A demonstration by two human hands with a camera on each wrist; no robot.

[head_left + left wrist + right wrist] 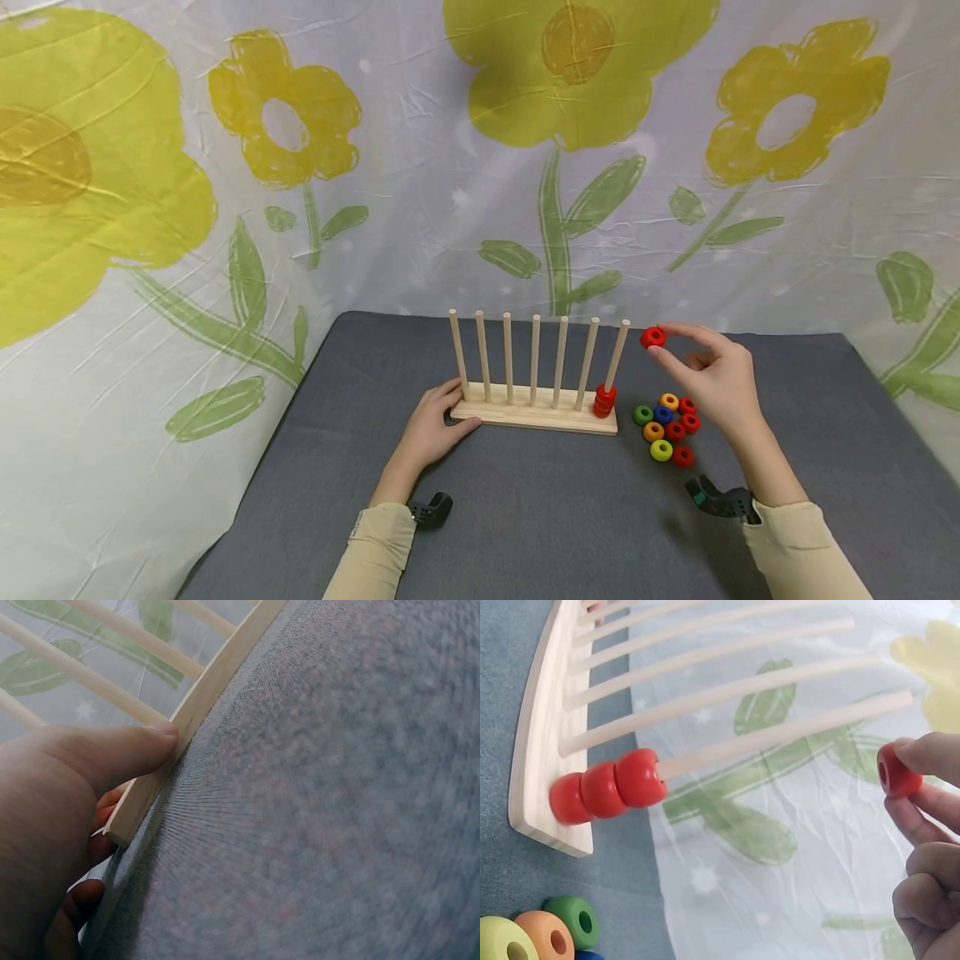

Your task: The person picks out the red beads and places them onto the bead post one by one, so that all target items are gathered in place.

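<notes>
Behind your work hangs a pale sheet [420, 208] printed with yellow flowers [798, 137] and green leaves [607, 196], and in front of it a dark grey surface [525, 517] carries everything you handle. Your left hand [431, 427] grasps the left end of a wooden peg rack [536, 417], thumb on the front edge of its base and the other fingers round behind. Your right hand [720, 379] pinches a red bead [654, 337] at its fingertips, up in the air near the tip of the rightmost peg [617, 354] but apart from it; the remaining fingers are folded in (your right wrist view shows this best). That peg bears three red beads [603, 402], stacked and touching, the lowest down at the base. Six more pegs [535, 362] stand in a row to its left, toward your other hand. Near the rack's right end, loose beads lie in a cluster: four red [683, 456], two orange [653, 431], one blue [663, 414], one green [642, 415] and one yellow-green [661, 451]. Farther down your arms, black wrist devices [720, 500] sit beside the cuffs of your beige sleeves [802, 542].
</notes>
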